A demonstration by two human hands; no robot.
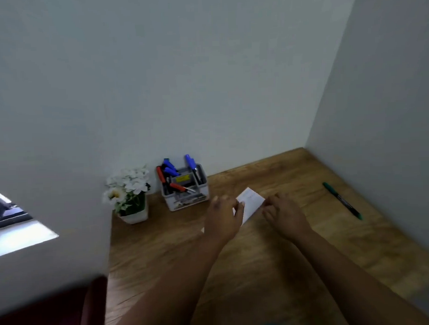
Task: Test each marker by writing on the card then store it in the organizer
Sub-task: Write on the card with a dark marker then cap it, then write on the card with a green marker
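A white card (250, 201) lies on the wooden desk (260, 258), between my two hands. My left hand (224, 219) touches the card's left edge with curled fingers, and my right hand (282, 214) rests on its right edge. Whether either hand pinches the card is blurred. A green marker (342, 201) lies alone on the desk to the right, near the wall. The grey organizer (184, 185) stands at the back against the wall, holding several blue and red markers.
A white pot of white flowers (129, 193) stands left of the organizer at the desk's left back corner. Walls close the desk at the back and right. A dark red chair (68, 311) is at the lower left.
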